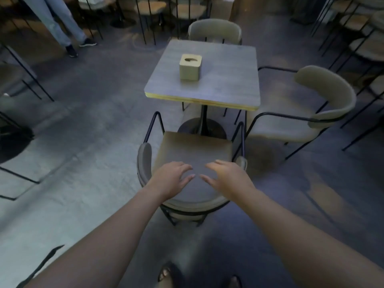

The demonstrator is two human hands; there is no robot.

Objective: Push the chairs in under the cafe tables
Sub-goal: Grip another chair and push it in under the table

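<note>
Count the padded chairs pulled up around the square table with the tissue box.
3: the near chair under both hands, the right chair beside the table, the far chair behind it. Other tables' chairs are excluded.

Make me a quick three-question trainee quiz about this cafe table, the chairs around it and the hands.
1. True or false: the near chair is fully tucked under the table.
2. What sits on the table?
3. The left hand and right hand are: A gripping the armrests, B open over the chair's backrest, C lifting the box.

Key: 1 false, its seat is out in front. 2 a tissue box. 3 B.
</note>
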